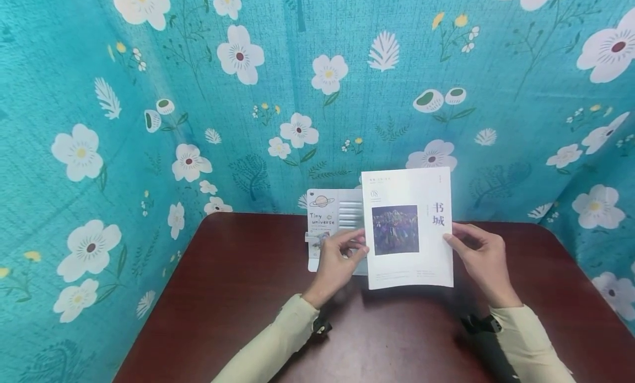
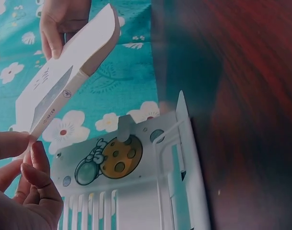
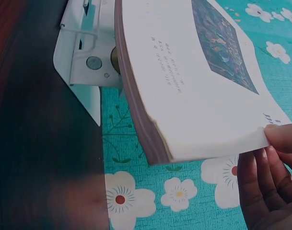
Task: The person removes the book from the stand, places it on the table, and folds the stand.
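Note:
Both hands hold a white paperback book (image 1: 431, 262) upright, its cover with a dark square picture facing me. At the spine side, the left hand (image 1: 337, 262) pinches the edge between thumb and fingers, as the left wrist view shows with the book's spine (image 2: 64, 98). My right hand (image 1: 483, 256) pinches the opposite edge, thumb on the cover and fingers behind. Partly hidden behind the book stands a white book stand (image 1: 322, 206) printed "Tiny universe". Its back panel (image 2: 141, 172) shows an astronaut and a yellow planet in the left wrist view.
The dark red-brown table (image 1: 223, 300) has a glossy top and rounded far corners. A teal flowered cloth (image 1: 278, 85) hangs right behind the table and along both sides. The book's lower edge overlaps the tabletop in the head view.

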Action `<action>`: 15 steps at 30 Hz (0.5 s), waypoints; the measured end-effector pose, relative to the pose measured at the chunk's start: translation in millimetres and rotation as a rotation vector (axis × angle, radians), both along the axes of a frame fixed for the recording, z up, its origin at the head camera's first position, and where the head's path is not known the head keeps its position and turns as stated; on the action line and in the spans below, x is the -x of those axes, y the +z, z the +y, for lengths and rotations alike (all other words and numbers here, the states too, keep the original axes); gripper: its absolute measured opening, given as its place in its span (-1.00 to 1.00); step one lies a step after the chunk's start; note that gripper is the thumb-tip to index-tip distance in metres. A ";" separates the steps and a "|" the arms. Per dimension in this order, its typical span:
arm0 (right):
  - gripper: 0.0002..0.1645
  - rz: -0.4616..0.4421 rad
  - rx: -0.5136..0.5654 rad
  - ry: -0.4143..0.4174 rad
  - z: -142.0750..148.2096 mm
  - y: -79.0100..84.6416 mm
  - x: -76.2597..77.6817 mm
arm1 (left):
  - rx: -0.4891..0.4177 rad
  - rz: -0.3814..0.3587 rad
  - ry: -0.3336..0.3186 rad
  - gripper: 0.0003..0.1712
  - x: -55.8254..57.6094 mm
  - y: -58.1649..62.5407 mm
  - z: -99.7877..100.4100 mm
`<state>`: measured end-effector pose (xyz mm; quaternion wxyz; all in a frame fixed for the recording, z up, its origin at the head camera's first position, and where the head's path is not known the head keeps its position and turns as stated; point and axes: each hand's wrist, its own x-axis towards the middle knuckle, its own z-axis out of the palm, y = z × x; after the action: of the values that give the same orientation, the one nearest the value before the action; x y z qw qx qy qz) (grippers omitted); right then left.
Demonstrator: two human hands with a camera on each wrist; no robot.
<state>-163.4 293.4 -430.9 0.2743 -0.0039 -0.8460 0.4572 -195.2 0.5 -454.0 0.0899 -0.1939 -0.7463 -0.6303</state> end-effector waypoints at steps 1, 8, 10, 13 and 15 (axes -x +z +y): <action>-0.69 -0.007 -0.002 -0.002 0.8 -0.2 -1.6 | 0.001 -0.003 -0.002 -0.57 -0.4 -1.2 1.3; -0.66 -0.013 -0.023 -0.006 8.2 -3.6 -4.8 | -0.001 0.005 -0.009 -0.57 -0.7 -3.8 7.4; -0.66 -0.019 -0.027 -0.008 10.5 -4.4 -4.8 | -0.007 0.001 -0.013 -0.57 -0.4 -4.3 9.2; -0.67 -0.032 -0.032 -0.024 14.5 -5.5 -5.7 | -0.006 -0.005 -0.018 -0.58 0.7 -5.6 12.8; -0.66 -0.043 -0.038 -0.035 17.2 -5.9 -6.4 | -0.009 -0.010 -0.021 -0.57 1.3 -5.8 15.7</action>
<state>-157.0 310.6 -436.8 0.2638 -0.0235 -0.8601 0.4361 -196.5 16.2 -459.8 0.0801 -0.1981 -0.7419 -0.6355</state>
